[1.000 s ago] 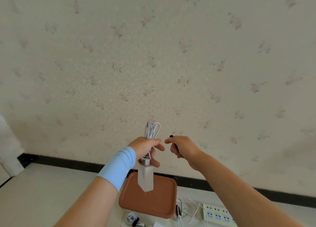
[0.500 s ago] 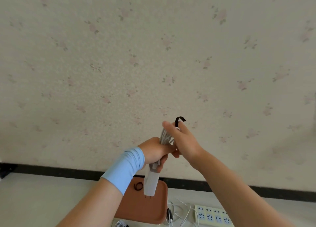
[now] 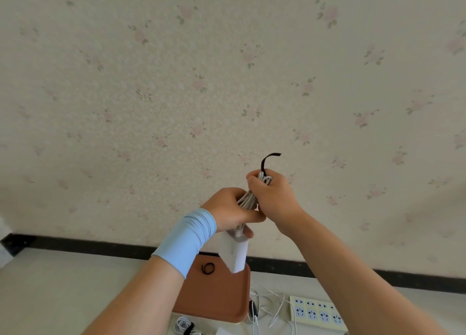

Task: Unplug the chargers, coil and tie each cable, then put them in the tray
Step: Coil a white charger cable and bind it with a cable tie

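Bottom edge, left of centre: one bundled cable [image 3: 185,327] with a black band round it, cut off by the frame. It lies outside the tray, not in it.

Blue wrist sleeve [image 3: 186,238] on the left arm. Brown tray [image 3: 222,299] below the hands, its left part hidden behind the left forearm. A spare black tie loop [image 3: 208,268] lies in its far end.

Left hand [image 3: 232,208] grips the lower part of the coiled cable [image 3: 248,196], fingers wrapped round it. The white charger block [image 3: 234,254] hangs under that hand, over the tray's far edge and off the surface.

Change: a second ago the hands were apart, the right one pinching only the black strap. Right hand [image 3: 274,196] is now curled round the top of the coil, touching the left hand. The strap [image 3: 267,160] sticks up above its fingers, free end curling right. Read: coiling done, tying just begun, nothing fastened yet.

Hidden: the right hand covers the point where strap meets coil, so I can't tell if it has gone round the bundle. The cable's plug end isn't visible.

Right of the tray: loose white cables [image 3: 267,307] in a tangle with a small dark object I can't identify. Then a power strip [image 3: 317,312], partly behind the right forearm. Can't tell if anything is plugged in.
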Demonstrator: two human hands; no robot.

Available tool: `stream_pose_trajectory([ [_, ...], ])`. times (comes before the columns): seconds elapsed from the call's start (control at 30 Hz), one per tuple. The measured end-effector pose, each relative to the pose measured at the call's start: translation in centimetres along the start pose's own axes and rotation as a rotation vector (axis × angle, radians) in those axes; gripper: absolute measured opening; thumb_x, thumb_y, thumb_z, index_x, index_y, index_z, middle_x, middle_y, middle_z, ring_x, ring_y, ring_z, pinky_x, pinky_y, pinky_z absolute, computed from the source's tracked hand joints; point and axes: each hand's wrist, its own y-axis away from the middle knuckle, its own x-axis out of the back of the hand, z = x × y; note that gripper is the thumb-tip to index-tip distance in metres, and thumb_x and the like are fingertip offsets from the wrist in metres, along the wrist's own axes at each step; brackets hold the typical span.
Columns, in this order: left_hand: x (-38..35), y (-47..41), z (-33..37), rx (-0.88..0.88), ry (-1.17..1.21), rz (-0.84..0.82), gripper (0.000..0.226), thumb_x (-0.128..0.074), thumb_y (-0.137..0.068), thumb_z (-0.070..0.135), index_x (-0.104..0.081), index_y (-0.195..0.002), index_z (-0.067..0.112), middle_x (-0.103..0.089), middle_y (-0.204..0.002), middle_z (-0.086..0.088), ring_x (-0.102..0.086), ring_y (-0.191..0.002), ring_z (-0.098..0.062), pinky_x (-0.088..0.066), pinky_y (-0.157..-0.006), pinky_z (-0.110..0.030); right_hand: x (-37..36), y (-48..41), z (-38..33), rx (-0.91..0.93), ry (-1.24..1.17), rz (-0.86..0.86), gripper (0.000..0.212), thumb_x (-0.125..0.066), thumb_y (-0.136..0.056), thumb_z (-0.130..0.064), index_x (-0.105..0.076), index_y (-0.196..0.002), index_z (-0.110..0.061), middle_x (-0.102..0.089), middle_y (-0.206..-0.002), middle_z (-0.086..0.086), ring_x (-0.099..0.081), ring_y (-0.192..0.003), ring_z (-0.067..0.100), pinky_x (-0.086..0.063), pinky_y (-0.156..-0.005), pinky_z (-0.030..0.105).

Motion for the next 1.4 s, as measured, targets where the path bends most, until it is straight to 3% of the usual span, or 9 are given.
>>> stream_pose_trajectory([
  [0.17, 0.0, -0.4, -0.5, -0.082, -0.092, 0.133, 0.030, -0.074, -0.078, 0.043, -0.060, -0.061, 0.023, -0.057, -0.058, 0.008, -0.053, -0.058, -0.010, -0.043, -0.063, -0.023, 0.2, -0.3, 0.2, 0.062, -0.011, 0.025, 0.018, -0.057, -0.095, -0.017, -0.063, -0.078, -0.020, -0.051, -0.058, -0.008, -0.045, -0.055, 0.010, -0.040, -0.051, 0.026],
  [0.27, 0.0, -0.7, -0.9, -0.064, -0.133, 0.023, 0.032, -0.066, -0.086, 0.043, -0.061, -0.071, 0.016, -0.058, -0.068, 0.001, -0.051, -0.067, -0.015, -0.044, -0.074, -0.029, 0.1, -0.1, 0.6, 0.136, 0.039, 0.010, 0.012, -0.058, -0.097, -0.016, -0.066, -0.089, -0.018, -0.056, -0.063, -0.009, -0.048, -0.055, 0.004, -0.044, -0.050, 0.018],
  [0.4, -1.1, -0.3, -0.6, -0.083, -0.039, -0.127, 0.022, -0.050, -0.099, 0.036, -0.062, -0.093, 0.019, -0.072, -0.085, 0.006, -0.071, -0.086, -0.015, -0.048, -0.096, -0.035, 0.6, 0.0, 0.8, 0.185, 0.049, 0.015, 0.007, -0.063, -0.096, -0.019, -0.069, -0.097, -0.022, -0.066, -0.077, -0.003, -0.061, -0.067, 0.012, -0.054, -0.065, 0.027],
  [0.53, -1.2, -0.7, -1.1, -0.030, 0.186, -0.060, 0.021, -0.048, -0.101, 0.034, -0.053, -0.090, 0.017, -0.060, -0.077, 0.001, -0.064, -0.067, -0.018, -0.050, -0.098, -0.047, 1.4, -0.6, 0.9, 0.086, -0.097, -0.004, 0.027, -0.048, -0.104, -0.038, -0.067, -0.117, -0.024, -0.061, -0.089, -0.005, -0.045, -0.052, 0.008, -0.039, -0.051, 0.023],
  [0.63, -0.4, -1.2, -1.6, 0.009, 0.331, -0.001, 0.022, -0.050, -0.101, 0.032, -0.050, -0.089, 0.014, -0.054, -0.070, 0.001, -0.052, -0.053, -0.013, -0.049, -0.097, -0.048, 2.6, -1.2, 0.9, 0.066, -0.228, 0.030, 0.040, -0.029, -0.111, -0.030, -0.067, -0.120, -0.022, -0.050, -0.091, 0.003, -0.029, -0.047, 0.010, -0.028, -0.045, 0.026],
  [0.87, 0.5, -1.3, -2.1, 0.053, 0.299, 0.020, 0.022, -0.051, -0.100, 0.032, -0.052, -0.089, 0.013, -0.055, -0.068, 0.002, -0.048, -0.046, -0.012, -0.053, -0.096, -0.049, 3.3, 0.4, -0.1, 0.148, -0.067, -0.227, 0.032, -0.042, -0.109, -0.019, -0.061, -0.133, -0.028, -0.056, -0.068, 0.008, -0.033, -0.047, 0.012, -0.027, -0.045, 0.026],
  [1.0, 0.3, -1.0, -1.5, 0.081, 0.196, 0.021, 0.024, -0.050, -0.097, 0.033, -0.057, -0.088, 0.012, -0.057, -0.057, 0.007, -0.054, -0.042, -0.008, -0.056, -0.091, -0.046, 2.9, 1.1, -0.8, 0.129, -0.008, -0.362, 0.011, -0.046, -0.107, -0.016, -0.056, -0.107, -0.011, -0.072, -0.078, 0.021, -0.032, -0.039, 0.015, -0.024, -0.038, 0.023],
  [1.1, 0.1, -0.9, -1.3, 0.083, 0.114, 0.006, 0.024, -0.044, -0.098, 0.028, -0.053, -0.082, 0.013, -0.051, -0.058, 0.001, -0.055, -0.042, -0.007, -0.054, -0.094, -0.051, 2.5, 1.0, -0.5, 0.093, 0.042, -0.312, 0.017, -0.060, -0.101, -0.017, -0.060, -0.088, -0.006, -0.074, -0.077, 0.019, -0.041, -0.039, 0.017, -0.027, -0.038, 0.023],
  [1.4, 0.3, -0.5, -1.2, -0.020, 0.070, -0.083, 0.015, -0.045, -0.092, 0.014, -0.052, -0.079, 0.014, -0.043, -0.054, 0.005, -0.040, -0.042, -0.009, -0.051, -0.096, -0.055, 1.4, 1.1, 0.2, -0.088, 0.119, -0.140, 0.028, -0.078, -0.087, -0.030, -0.071, -0.077, -0.005, -0.074, -0.067, 0.007, -0.053, -0.045, 0.019, -0.033, -0.040, 0.023],
])
